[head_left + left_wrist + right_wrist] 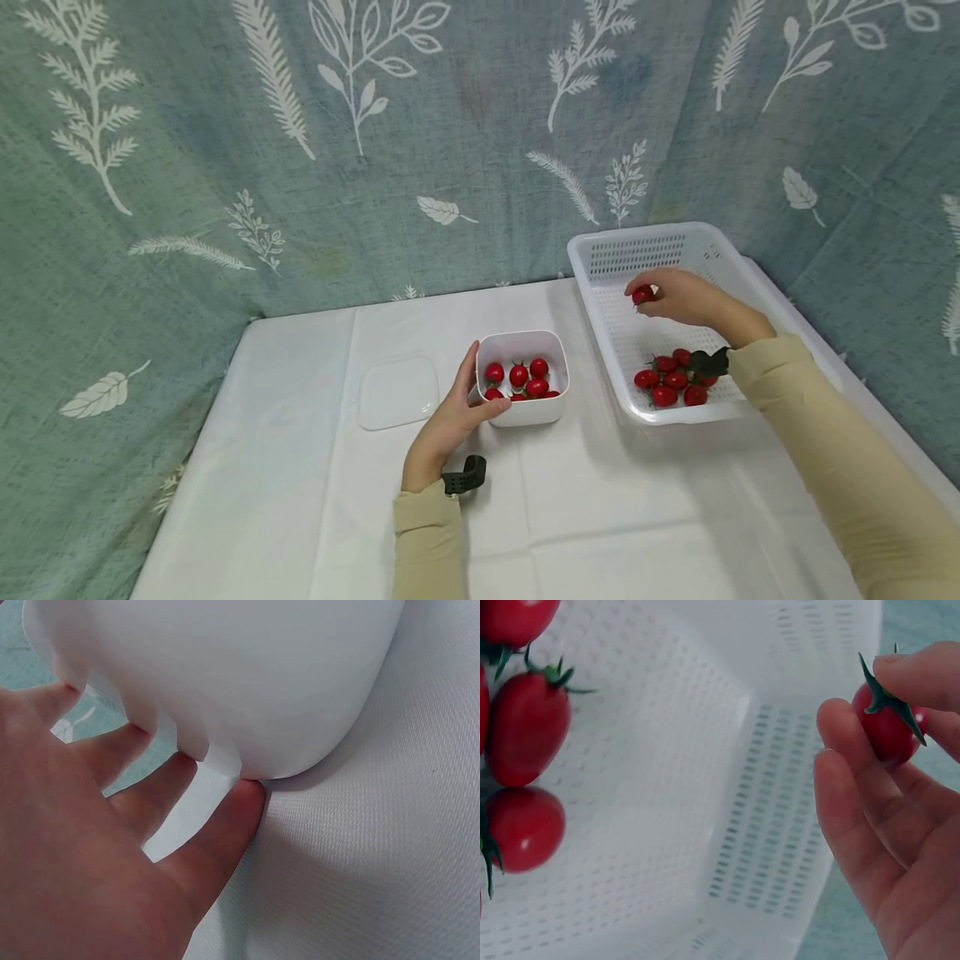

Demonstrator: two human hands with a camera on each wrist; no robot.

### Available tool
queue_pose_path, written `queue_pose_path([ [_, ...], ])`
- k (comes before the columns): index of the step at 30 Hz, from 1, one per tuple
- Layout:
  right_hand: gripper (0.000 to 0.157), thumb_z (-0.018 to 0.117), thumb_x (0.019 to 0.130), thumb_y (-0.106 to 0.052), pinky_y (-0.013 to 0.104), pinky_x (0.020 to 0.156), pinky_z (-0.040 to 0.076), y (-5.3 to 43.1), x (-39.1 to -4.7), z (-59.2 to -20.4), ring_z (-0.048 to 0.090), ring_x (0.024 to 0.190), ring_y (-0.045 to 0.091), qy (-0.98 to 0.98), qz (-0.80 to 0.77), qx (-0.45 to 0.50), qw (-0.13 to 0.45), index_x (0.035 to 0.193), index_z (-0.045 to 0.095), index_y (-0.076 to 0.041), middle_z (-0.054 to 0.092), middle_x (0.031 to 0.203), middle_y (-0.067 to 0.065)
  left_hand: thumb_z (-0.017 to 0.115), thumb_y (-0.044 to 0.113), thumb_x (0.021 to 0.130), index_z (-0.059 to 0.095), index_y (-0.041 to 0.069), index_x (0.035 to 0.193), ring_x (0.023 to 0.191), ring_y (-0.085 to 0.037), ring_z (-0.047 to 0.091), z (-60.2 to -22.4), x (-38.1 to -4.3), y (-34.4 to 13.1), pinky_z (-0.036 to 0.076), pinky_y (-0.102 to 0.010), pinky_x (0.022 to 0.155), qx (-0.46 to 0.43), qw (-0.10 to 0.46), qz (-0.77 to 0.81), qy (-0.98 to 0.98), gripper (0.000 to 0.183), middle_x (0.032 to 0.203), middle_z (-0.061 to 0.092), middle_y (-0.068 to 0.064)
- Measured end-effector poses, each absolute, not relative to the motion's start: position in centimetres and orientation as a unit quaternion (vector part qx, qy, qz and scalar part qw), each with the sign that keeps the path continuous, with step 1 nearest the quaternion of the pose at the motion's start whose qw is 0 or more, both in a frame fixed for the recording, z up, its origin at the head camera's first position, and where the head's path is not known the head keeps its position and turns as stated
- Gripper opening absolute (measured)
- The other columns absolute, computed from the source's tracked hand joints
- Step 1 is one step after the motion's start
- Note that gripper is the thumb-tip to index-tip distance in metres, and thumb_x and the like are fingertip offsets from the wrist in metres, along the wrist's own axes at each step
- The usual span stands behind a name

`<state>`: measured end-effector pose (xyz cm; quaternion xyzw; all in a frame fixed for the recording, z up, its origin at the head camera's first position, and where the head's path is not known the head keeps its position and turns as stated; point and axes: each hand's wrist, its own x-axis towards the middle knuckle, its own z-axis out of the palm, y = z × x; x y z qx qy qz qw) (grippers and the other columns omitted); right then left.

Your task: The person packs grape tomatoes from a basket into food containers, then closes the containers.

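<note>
My right hand (678,296) pinches a cherry tomato (889,727) with a green stem between thumb and fingers, over the back part of a white perforated basket (600,333). Below it, several more red tomatoes (663,395) lie at the basket's near end. My left hand (450,421) holds a small white square container (528,414) by its near left corner, thumb at the front rim. In the left wrist view, its fingertips (251,796) press against the container's smooth wall. Several tomatoes (518,375) lie inside the container.
A translucent square lid (397,392) lies flat on the white-covered table (285,467), left of the container. Behind the table hangs a grey-green leaf-patterned curtain (360,217), close to the basket's back edge. Dark bands (467,475) sit on both wrists.
</note>
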<state>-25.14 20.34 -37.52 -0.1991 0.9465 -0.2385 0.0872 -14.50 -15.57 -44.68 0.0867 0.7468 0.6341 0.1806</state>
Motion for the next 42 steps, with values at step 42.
queue_pose_path([
  [42, 0.042, 0.06, 0.084, -0.039, 0.031, 0.072, 0.048, 17.7, -16.8, -37.2, 0.058, 0.091, 0.01, 0.878, -0.459, -0.137, -0.017, 0.122, 0.052, -0.024, 0.058, 0.107, -0.004, 0.073, 0.032, 0.074, 0.009, 0.046, 0.139, 0.133, -0.012, 0.008, -46.2, -15.3, -15.5, 0.025, -0.043, 0.101, 0.078, 0.158, 0.639, 0.749, 0.092, 0.146, 0.009, 0.013],
])
